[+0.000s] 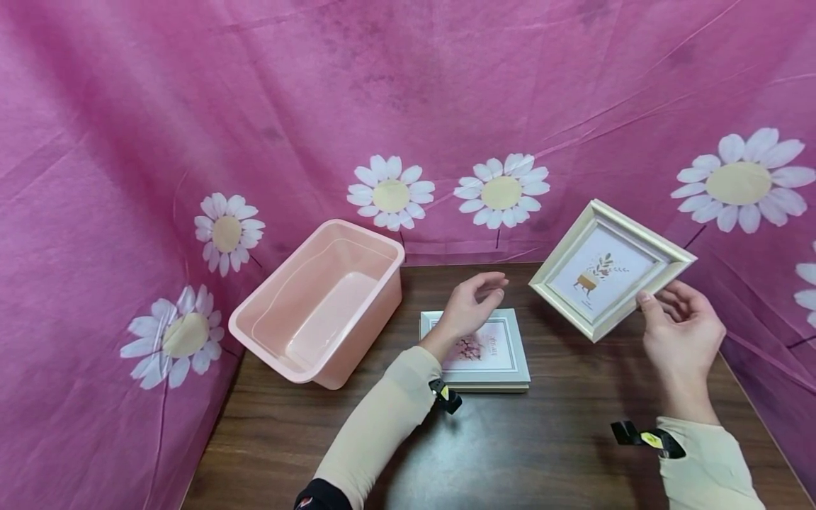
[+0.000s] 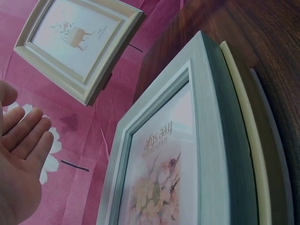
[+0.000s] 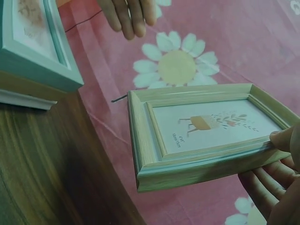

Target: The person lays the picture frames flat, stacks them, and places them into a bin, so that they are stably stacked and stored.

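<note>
My right hand [image 1: 685, 329] grips a cream picture frame [image 1: 608, 273] by its lower right edge, thumb on the front and fingers behind. The frame is raised over the table and tilted, its print of a plant in a brown pot facing up. My left hand [image 1: 470, 304] hovers over a stack of picture frames, fingers relaxed and holding nothing. On top of that stack lies a pale grey-green frame [image 2: 208, 140] with a pink flower print. Beneath it the edges of a cream frame [image 2: 248, 136] and a white frame [image 3: 28, 99] show.
A pink plastic bin [image 1: 370, 333] stands at the left of the brown wooden table [image 1: 510, 453], tilted in view and with nothing inside. Pink cloth [image 1: 446, 85] with white daisies hangs behind and along both sides of the table.
</note>
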`<act>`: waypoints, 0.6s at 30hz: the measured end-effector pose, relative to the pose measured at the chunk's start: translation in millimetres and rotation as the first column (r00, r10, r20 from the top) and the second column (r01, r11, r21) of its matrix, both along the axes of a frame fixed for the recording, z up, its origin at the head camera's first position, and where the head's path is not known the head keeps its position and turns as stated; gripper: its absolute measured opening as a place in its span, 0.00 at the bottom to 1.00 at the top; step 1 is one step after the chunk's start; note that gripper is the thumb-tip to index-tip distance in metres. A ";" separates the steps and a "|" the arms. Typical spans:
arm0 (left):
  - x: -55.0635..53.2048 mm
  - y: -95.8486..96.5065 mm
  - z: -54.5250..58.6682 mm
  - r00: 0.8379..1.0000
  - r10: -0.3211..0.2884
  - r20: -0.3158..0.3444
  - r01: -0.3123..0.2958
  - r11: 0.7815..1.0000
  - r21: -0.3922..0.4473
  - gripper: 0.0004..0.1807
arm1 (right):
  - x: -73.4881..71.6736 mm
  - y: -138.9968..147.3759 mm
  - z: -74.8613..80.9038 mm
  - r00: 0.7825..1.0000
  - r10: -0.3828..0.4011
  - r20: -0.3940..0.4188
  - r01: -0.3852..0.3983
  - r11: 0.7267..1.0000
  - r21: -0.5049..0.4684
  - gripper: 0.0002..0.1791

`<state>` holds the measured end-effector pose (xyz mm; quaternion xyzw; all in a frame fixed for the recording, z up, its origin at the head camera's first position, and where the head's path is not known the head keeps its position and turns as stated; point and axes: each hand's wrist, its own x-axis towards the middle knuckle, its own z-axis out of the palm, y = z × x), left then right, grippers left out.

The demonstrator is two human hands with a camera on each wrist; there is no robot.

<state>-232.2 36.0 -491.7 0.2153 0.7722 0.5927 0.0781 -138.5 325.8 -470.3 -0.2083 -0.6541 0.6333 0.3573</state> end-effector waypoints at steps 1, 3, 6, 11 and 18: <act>-0.1 0.5 0.2 1.000 0.000 -0.001 0.000 1.000 0.003 0.21 | 0.7 -0.9 1.2 1.000 0.000 -0.004 0.000 1.000 0.006 0.18; 0.0 1.2 0.8 1.000 -0.004 0.004 0.004 1.000 0.015 0.21 | 2.2 -2.7 3.8 1.000 0.001 -0.012 -0.001 1.000 0.008 0.18; 0.0 2.4 0.9 1.000 -0.006 0.004 0.006 0.999 0.032 0.21 | 4.4 -4.8 7.8 1.000 0.004 -0.018 -0.004 1.000 0.005 0.18; -0.4 2.7 2.4 1.000 -0.007 0.003 0.007 0.999 0.049 0.21 | 7.6 -8.9 13.4 1.000 0.009 -0.008 -0.009 1.000 0.008 0.18; -1.9 3.6 5.5 1.000 -0.002 0.006 0.001 0.998 0.070 0.21 | 11.6 -15.1 17.4 0.999 0.037 -0.028 -0.038 0.999 -0.010 0.19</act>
